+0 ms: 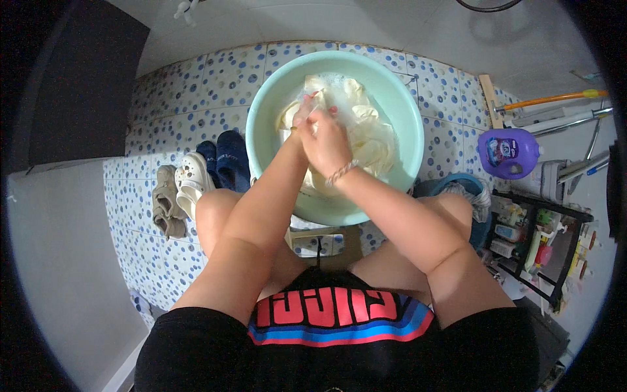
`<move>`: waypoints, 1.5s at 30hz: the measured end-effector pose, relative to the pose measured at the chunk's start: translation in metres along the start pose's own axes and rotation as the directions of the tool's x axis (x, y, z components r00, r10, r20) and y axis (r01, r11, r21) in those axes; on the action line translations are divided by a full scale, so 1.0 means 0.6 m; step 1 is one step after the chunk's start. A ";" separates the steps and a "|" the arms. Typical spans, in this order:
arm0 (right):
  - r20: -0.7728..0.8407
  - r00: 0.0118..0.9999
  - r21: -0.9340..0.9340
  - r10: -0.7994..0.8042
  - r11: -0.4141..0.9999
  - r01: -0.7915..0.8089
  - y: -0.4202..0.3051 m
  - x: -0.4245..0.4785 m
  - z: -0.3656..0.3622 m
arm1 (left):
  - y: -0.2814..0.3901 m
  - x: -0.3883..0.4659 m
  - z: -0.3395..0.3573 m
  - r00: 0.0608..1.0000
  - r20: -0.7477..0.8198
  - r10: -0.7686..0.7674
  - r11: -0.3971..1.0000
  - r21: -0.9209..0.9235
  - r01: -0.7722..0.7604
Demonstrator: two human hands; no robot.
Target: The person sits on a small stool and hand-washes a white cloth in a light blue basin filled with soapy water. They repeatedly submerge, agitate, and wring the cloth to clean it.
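A pale green plastic basin (411,137) stands in front of me, with sudsy water and cream-coloured wet cloth (367,142) in it. My left hand (306,111) and my right hand (327,139) are close together over the middle of the basin, with a fold of the cloth gripped between them. The right hand partly hides the left one and the cloth in between. A braided band is round my right wrist. More of the cloth lies bunched in the water to the right of and below my hands.
Blue slippers (232,159), white clogs (193,179) and beige shoes (169,203) stand on the spotted tile floor at left. At right are a purple detergent bottle (509,153), a blue bucket (458,180) holding cloth, a black rack (563,210) of bottles and an orange pole (543,101).
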State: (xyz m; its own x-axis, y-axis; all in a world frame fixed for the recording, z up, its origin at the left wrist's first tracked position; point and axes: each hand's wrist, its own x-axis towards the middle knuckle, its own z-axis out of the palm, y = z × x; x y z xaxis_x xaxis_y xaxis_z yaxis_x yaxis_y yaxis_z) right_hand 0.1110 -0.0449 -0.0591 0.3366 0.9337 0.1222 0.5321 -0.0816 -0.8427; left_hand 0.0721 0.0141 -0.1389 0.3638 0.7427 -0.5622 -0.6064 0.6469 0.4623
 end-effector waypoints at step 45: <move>0.092 0.764 0.330 0.638 0.705 -0.628 0.107 0.098 -0.021 | 0.030 -0.016 0.037 0.857 -0.276 0.435 0.564 0.826 -0.021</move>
State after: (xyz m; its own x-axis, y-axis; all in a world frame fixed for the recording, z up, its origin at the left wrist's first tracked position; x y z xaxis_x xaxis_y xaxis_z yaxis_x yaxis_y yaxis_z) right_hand 0.1748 0.0006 -0.0996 0.5259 0.6933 -0.4927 -0.0930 -0.5289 -0.8436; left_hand 0.0734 0.0222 -0.1097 -0.1472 0.8704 -0.4698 0.2343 0.4921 0.8384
